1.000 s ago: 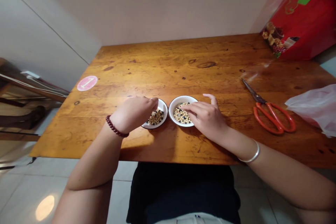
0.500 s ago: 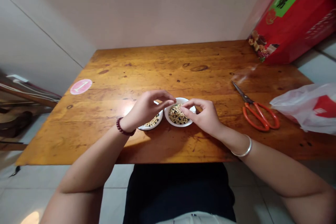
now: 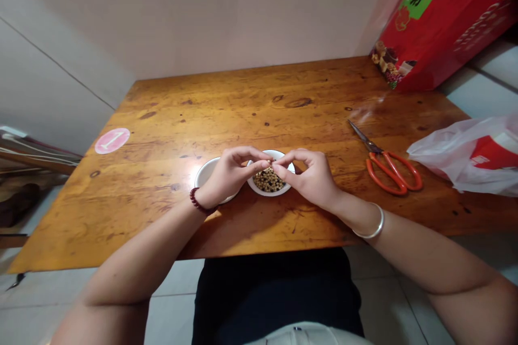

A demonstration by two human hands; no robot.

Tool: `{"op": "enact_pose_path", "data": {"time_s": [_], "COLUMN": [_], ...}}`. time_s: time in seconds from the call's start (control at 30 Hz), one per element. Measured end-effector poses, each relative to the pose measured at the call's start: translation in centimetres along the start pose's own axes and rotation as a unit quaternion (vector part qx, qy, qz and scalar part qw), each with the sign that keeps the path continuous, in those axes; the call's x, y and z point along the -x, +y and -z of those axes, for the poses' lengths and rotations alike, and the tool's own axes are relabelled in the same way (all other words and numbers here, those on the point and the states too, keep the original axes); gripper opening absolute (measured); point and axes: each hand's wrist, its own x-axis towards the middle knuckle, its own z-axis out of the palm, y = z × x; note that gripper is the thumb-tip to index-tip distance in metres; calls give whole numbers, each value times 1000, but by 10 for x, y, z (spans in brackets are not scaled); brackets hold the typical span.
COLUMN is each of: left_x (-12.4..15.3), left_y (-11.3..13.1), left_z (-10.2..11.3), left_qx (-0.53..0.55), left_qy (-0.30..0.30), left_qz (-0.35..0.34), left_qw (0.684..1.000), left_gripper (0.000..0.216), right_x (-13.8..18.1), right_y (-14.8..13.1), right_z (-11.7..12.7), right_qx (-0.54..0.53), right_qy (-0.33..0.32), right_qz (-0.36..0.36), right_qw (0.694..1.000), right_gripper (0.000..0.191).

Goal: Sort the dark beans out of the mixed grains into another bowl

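Two white bowls stand side by side near the table's front edge. The right bowl holds pale yellow beans mixed with black ones. My left hand covers most of the left bowl, hiding its contents. Thumb and forefinger of my left hand are pinched together above the right bowl. From the other side, my right hand pinches at the same spot, and the fingertips of both hands meet. Whatever tiny thing lies between them is too small to name.
Orange-handled scissors lie open on the wooden table to the right. Beyond them are a white plastic bag and a red gift bag by the wall. A round pink sticker marks the left side.
My left hand has shifted right, and its fingertips now meet those of my right hand over the right bowl. The left bowl's far rim has come into view. The camera has turned slightly.
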Motion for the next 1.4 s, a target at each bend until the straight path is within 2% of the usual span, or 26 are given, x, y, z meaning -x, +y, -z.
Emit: {"op": "enact_pose_path", "data": {"time_s": [0.23,0.53,0.83,0.97,1.1,1.23,1.3,1.4], "left_x": [0,-1,3,3,0,-2,-1,1], "left_y": [-2,-1,1,1,2,4,6,9], "left_z": [0,1,9,11,9,6,5,7], "left_qx": [2,-48,-226,-209,-128,-78,-88,-179], "left_qy": [-2,-1,9,3,-24,-63,-61,-45], "left_qz": [-6,-30,-91,-86,-38,-6,-14,-52], "left_qw": [1000,998,970,974,991,995,994,981], "left_gripper": [20,19,16,17,26,30,29,25], "right_x": [-1,-2,-4,-6,-8,-10,-10,-9], "right_y": [-1,3,11,15,14,12,12,14], "right_z": [0,0,-2,-3,-3,-2,-3,-4], "right_qx": [1,-26,-17,-108,-190,-232,-227,-195], "right_qy": [6,-12,-40,-51,-72,-83,-88,-89], "right_qz": [-8,-35,-65,-108,-178,-193,-190,-172], "right_qw": [1000,999,997,987,963,950,951,961], "right_gripper": [9,9,12,20,38,44,43,35]}}
